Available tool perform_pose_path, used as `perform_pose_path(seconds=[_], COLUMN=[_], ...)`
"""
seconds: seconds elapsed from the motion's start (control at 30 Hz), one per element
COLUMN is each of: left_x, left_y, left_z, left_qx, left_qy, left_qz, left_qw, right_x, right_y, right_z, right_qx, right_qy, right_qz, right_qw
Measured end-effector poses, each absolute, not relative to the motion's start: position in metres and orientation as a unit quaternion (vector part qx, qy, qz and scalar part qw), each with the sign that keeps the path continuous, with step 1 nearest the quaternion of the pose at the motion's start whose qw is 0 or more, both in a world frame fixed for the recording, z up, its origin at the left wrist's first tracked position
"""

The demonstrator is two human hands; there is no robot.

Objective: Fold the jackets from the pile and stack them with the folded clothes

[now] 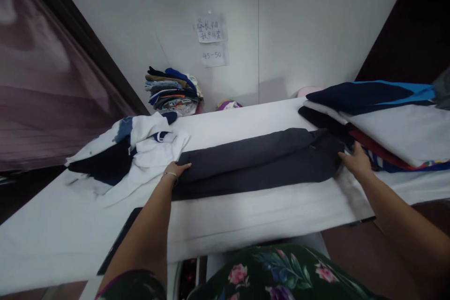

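Observation:
Dark grey trousers (256, 164) lie folded lengthwise across the white-covered table (246, 220), with the waistband end to the right. My left hand (176, 169), with a thin bracelet at the wrist, holds the left end of the trousers. My right hand (356, 161) grips the right end, and its fingertips are hidden by the fabric. A crumpled white and navy garment (140, 152) lies just left of my left hand. A folded stack of clothes (397, 126) lies just beyond my right hand.
Another folded pile of clothes (172, 91) stands against the white wall, below paper notes (211, 40) taped there. A mauve curtain (52, 75) hangs at the left. My floral garment (281, 274) fills the bottom of the view, below the table's near edge.

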State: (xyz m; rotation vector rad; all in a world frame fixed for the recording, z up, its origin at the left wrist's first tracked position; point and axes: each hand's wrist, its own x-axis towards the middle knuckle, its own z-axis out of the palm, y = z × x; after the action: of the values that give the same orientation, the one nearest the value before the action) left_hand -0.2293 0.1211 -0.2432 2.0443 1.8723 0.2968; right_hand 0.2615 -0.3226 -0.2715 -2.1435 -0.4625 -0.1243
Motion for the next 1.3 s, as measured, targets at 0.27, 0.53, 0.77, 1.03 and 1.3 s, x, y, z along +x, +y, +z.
perform_pose_path(seconds=[0.27,0.53,0.77,1.03,1.3], left_x=[-0.159,-0.153,-0.155,-0.164,-0.164], left_y=[0.054,0.034,0.036,0.028,0.029], left_z=[-0.234,-0.264,-0.263,-0.263,-0.269], left_qx=[0.885,0.890,0.893,0.871,0.872], left_qy=[0.448,0.454,0.450,0.491,0.489], left_qz=[0.122,-0.038,-0.021,0.008,0.006], left_qw=[-0.017,-0.002,0.004,-0.008,-0.007], right_x=[0.190,0.195,0.198,0.194,0.174], right_y=[-0.240,-0.224,-0.229,-0.203,-0.126], right_z=[-0.230,-0.280,-0.289,-0.255,-0.235], right_qx=[-0.813,-0.867,-0.871,-0.877,-0.848], right_qy=[-0.510,-0.495,-0.489,-0.474,-0.521], right_qz=[-0.142,-0.013,-0.011,-0.012,-0.038], right_qw=[0.242,0.052,0.048,0.078,0.093])
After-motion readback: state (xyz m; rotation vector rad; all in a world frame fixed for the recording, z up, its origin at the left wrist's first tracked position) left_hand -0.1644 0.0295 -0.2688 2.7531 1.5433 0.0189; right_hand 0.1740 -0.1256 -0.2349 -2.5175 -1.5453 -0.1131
